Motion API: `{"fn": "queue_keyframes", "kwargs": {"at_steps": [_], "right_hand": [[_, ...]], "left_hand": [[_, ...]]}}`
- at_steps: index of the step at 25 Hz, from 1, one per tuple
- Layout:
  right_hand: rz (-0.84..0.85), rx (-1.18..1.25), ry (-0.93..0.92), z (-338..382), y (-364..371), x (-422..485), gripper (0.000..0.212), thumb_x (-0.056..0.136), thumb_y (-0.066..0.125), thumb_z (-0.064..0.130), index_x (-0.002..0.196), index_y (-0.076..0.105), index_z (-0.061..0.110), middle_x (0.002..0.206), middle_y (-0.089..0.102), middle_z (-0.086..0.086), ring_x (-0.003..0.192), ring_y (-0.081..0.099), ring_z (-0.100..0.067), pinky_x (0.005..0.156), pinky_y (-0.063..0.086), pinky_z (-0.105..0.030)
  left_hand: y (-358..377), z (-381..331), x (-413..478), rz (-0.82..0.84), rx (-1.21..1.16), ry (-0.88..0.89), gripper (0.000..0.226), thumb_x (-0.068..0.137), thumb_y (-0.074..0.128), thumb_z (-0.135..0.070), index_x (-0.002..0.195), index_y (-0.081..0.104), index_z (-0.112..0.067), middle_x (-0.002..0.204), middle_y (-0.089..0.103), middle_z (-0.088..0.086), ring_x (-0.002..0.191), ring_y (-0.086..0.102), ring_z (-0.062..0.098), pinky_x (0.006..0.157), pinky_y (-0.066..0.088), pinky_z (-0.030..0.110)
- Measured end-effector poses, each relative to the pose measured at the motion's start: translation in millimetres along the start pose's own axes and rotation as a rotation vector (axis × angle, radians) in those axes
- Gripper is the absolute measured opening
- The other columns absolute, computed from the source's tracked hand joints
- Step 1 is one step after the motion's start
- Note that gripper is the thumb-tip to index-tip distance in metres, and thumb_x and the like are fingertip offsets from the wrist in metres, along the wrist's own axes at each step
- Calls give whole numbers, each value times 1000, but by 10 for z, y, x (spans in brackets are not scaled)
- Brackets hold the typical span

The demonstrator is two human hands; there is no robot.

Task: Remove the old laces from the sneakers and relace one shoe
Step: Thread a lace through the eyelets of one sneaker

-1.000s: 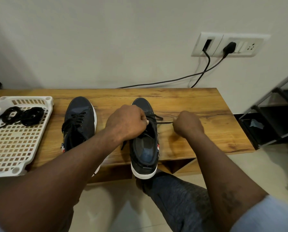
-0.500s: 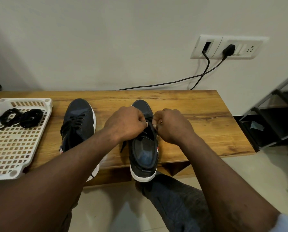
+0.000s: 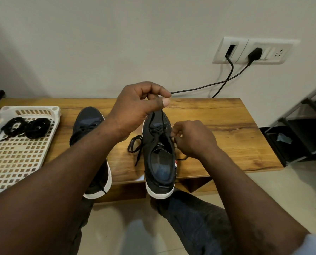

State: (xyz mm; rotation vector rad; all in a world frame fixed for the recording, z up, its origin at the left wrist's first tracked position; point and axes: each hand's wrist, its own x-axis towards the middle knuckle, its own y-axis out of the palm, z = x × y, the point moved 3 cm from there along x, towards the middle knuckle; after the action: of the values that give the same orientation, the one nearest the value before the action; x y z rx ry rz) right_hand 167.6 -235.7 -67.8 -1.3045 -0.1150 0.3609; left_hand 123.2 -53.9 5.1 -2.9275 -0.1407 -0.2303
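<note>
Bench [image 3: 218,115] — left hand [image 3: 135,107], right hand [image 3: 194,138] pinch lace [image 3: 161,116]; forearm [image 3: 70,162] half-hides one sneaker [image 3: 87,116].

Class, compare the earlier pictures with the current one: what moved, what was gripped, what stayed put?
The left hand lifted off the sneaker, drawing a pinched lace upward. The right hand came back from the side to the eyelets, where it pinches the lace. The other sneaker, the tray and its coiled laces stayed put.
</note>
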Motion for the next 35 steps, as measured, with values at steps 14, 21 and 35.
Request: {"fn": "queue_keyframes", "kwargs": {"at_steps": [14,21,35], "right_hand": [[-21,-45,141,-92,-5,-55,7,93,69,26,98,73,29,95,71,3,87,67,-22,75,61,-40],[71,-11,54,-163,-6,-46,28,90,77,23,117,72,31,114,72,4,105,66,-21,83,59,-41],[-58,-6,2,-70,-60,-82,15,93,73,34,109,73,33,102,72,9,94,67,-18,75,57,-36]], "left_hand": [[34,315,7,65,149,-74,35,91,79,-13,122,71,-29,91,70,-5,64,56,-6,71,44,28],[268,586,-46,61,288,-155,34,89,81,-18,118,71,-32,92,65,-10,86,64,4,77,48,22],[304,597,-18,122,397,-139,41,90,81,-20,125,65,-35,95,65,-12,84,61,1,73,43,21]]}}
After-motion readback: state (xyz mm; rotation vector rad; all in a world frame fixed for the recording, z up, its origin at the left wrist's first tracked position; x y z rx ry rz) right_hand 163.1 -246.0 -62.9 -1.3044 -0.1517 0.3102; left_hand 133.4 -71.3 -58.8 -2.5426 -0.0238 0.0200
